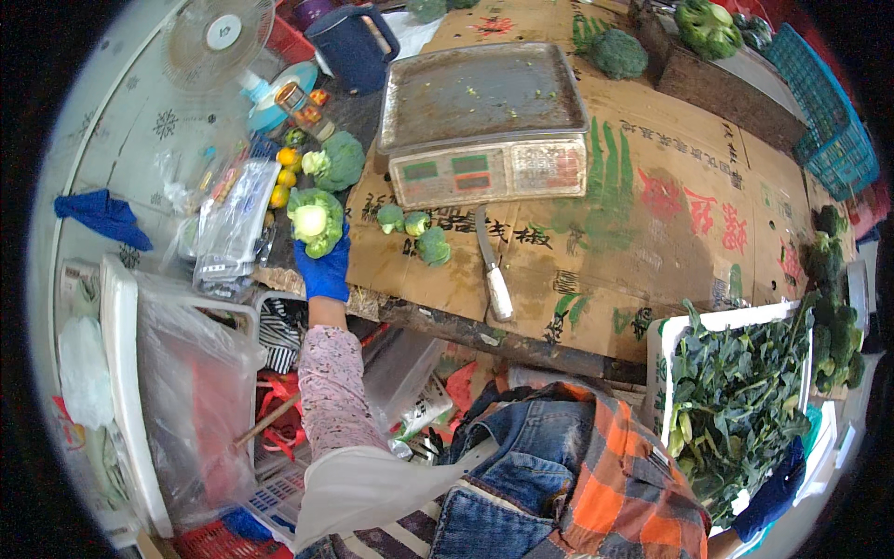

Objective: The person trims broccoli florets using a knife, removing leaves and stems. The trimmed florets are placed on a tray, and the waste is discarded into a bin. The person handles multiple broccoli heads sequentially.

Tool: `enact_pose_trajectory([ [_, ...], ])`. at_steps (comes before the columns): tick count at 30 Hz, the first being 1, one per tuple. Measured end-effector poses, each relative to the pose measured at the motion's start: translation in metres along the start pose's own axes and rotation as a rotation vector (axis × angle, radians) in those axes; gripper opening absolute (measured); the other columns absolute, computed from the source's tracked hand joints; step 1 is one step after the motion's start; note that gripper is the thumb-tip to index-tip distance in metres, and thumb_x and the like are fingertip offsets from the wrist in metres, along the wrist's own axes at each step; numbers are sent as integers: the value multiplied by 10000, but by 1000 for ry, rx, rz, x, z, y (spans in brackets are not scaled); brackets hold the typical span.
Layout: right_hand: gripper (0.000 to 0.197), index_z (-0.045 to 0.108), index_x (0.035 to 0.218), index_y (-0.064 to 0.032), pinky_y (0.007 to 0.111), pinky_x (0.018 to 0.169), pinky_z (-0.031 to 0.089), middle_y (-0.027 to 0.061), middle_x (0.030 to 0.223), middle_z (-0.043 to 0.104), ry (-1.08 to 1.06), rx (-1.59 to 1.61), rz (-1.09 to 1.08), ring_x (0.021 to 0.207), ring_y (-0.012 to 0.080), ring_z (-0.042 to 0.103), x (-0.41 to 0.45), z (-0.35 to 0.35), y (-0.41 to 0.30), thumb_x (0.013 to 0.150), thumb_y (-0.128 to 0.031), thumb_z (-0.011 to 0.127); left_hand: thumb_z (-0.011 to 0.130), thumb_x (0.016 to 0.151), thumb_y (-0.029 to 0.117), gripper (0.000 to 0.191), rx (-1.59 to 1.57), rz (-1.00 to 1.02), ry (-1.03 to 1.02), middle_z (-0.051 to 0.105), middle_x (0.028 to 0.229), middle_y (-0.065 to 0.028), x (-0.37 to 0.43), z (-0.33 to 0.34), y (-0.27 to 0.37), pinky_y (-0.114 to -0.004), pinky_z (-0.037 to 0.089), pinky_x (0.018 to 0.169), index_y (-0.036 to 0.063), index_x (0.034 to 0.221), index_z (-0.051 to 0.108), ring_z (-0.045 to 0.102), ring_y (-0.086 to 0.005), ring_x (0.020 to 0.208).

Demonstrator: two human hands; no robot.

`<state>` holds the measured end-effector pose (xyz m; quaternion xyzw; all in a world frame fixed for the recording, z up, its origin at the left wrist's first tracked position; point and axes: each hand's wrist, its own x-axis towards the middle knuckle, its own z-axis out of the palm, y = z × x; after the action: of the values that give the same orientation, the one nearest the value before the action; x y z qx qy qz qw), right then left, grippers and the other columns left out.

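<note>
My left hand (325, 269), in a blue glove, is around a head of broccoli (309, 221) with its pale cut stem turned up, at the table's left part. Another broccoli head (342, 161) lies just beyond it. To the right, several small broccoli florets (434, 246) rest on the cardboard. A knife with a white handle (499, 293) lies in front of the digital scale, which carries a metal tray (482, 94). My right hand (772, 489), in a dark blue glove, is low at the right beside a white foam box of leafy greens (740, 391); its fingers are unclear.
Behind the left hand stand small orange fruits (283, 178), a glass jar (297, 101), a fan (222, 35) and a dark electric kettle (353, 49). More broccoli (618, 54) and a teal plastic basket (827, 112) are at the back right. Plastic bags (188, 391) hang near the left edge.
</note>
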<state>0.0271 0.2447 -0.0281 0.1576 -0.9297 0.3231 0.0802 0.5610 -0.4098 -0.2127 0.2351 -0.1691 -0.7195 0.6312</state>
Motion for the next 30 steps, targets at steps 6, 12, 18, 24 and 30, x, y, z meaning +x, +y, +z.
enact_pose_trajectory([
  [6, 385, 563, 1326, -13, 330, 1051, 403, 94, 1325, 585, -59, -94, -106, 1205, 201, 547, 16, 12, -23, 951, -39, 480, 514, 962, 389, 496, 75, 60, -78, 588, 1278, -177, -14, -4, -5, -468, 543, 869, 38, 1312, 516, 604, -321, 1119],
  [12, 364, 568, 1321, -12, 326, 1049, 407, 90, 1331, 585, -87, -149, -98, 1224, 192, 538, 16, 11, -30, 980, -91, 467, 797, 799, 170, 552, 1001, 270, 141, 628, 1179, -110, -6, 47, -3, -326, 531, 832, 3, 1260, 544, 639, -191, 959],
  [18, 344, 575, 1310, -13, 329, 1019, 439, 92, 1299, 609, -30, -3, -41, 1176, 191, 571, 7, 11, -5, 999, -125, 480, 750, 841, 239, 693, 1155, 368, 129, 583, 1289, -135, 65, 69, 29, -349, 487, 911, -10, 1407, 437, 620, -230, 1040],
  [24, 331, 583, 1295, -9, 332, 1029, 434, 93, 1278, 626, -15, 91, -91, 1160, 184, 581, 2, 13, -13, 1003, -142, 505, 626, 893, 417, 635, 1589, 263, 389, 606, 1263, -216, 174, 18, 56, -383, 459, 930, 4, 1361, 507, 600, -333, 1111],
  [30, 335, 578, 1305, -13, 325, 1042, 418, 93, 1293, 619, -20, -54, -60, 1171, 185, 576, 2, 15, -33, 1000, -130, 503, 726, 754, 571, 729, 1601, 220, 327, 646, 1174, -244, 193, 17, 40, -421, 481, 908, -15, 1179, 641, 626, -357, 1078],
])
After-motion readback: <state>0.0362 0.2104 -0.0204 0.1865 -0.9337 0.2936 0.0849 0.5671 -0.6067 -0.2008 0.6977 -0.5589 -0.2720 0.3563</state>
